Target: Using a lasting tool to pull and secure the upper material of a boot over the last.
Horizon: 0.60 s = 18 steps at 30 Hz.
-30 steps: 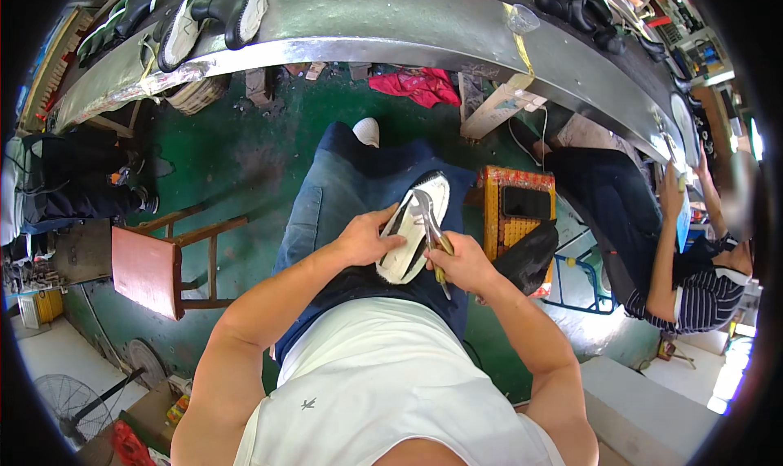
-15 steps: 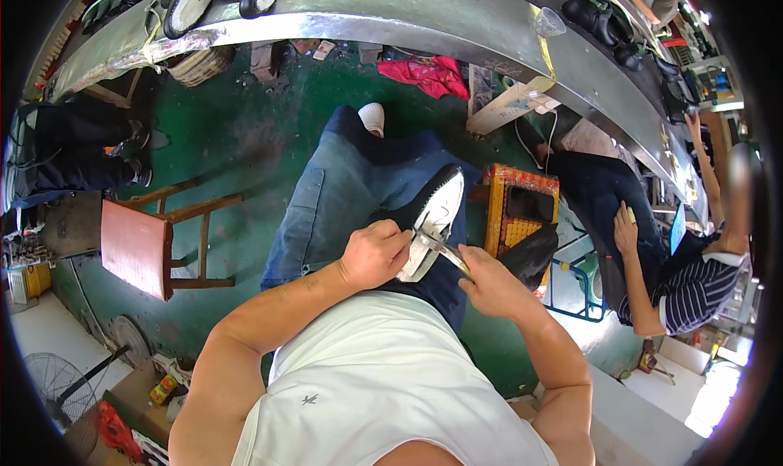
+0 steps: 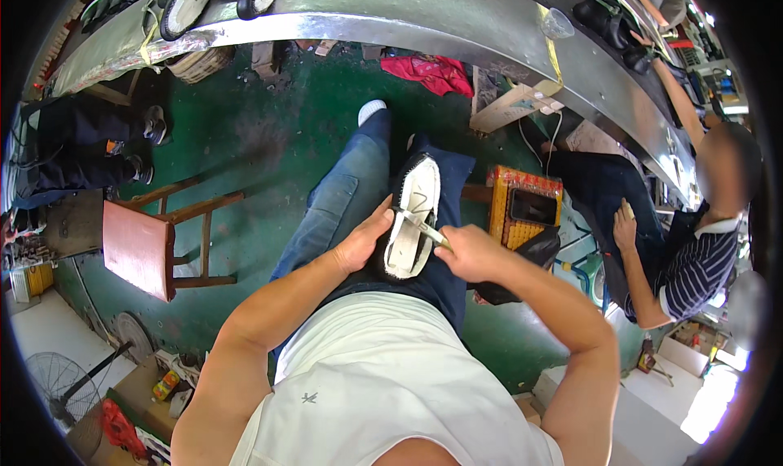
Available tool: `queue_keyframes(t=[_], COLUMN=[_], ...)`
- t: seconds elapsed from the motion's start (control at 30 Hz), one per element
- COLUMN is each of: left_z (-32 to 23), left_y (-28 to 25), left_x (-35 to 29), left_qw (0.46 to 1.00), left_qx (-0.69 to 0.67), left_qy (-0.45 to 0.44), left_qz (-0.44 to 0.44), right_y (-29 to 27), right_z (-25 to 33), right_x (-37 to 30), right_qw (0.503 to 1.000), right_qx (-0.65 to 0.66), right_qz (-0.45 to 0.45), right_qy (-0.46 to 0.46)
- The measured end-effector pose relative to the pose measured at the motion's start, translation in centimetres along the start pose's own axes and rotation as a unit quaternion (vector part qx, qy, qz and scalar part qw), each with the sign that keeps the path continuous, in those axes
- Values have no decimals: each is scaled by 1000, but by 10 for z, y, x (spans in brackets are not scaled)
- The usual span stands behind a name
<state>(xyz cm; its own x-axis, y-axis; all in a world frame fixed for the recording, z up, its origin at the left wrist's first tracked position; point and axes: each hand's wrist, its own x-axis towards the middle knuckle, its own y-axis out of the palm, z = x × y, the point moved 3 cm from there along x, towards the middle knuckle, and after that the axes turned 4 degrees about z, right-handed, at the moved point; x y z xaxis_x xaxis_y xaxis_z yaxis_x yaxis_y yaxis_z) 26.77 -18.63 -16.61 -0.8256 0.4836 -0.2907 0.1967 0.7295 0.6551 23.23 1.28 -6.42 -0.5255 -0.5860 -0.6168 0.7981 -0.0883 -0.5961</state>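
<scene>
A black shoe (image 3: 400, 254) lies bottom up across my lap, its pale underside facing me and dark upper material edging it. My left hand (image 3: 369, 236) grips the shoe's left side, the thumb near the rim. In my right hand (image 3: 473, 253) is a metal pincers-like tool (image 3: 427, 230), held by its handle. The tool's head reaches over the middle of the underside to the left rim, close to my left fingers. Whether its jaws hold anything is too small to tell.
A metal workbench (image 3: 342, 30) with more shoes (image 3: 186, 7) curves across the far side. A wooden stool (image 3: 140, 250) stands left. To my right, a phone (image 3: 533, 207) lies on a woven seat (image 3: 512, 236), near a seated co-worker (image 3: 701, 258). A fan (image 3: 61, 392) stands lower left.
The shoe has turned more upright and shifted slightly left. My left hand has gone from a closed fist at the rim to holding its side. The tool's head now lies further left.
</scene>
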Motion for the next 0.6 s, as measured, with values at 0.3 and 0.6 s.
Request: queue_keyframes(t=[0.3,0.6], left_z=[-1,-20], left_y=[-3,25], left_x=[18,13], left_qw=[941,858], left_qx=[312,473], left_qy=[49,129], left_qz=[-124,-156], right_y=[17,-20], right_z=[4,-16], right_x=[-16,-6], right_qw=[920,891], right_qx=[367,440], right_qz=[17,63], right_qy=[134,97])
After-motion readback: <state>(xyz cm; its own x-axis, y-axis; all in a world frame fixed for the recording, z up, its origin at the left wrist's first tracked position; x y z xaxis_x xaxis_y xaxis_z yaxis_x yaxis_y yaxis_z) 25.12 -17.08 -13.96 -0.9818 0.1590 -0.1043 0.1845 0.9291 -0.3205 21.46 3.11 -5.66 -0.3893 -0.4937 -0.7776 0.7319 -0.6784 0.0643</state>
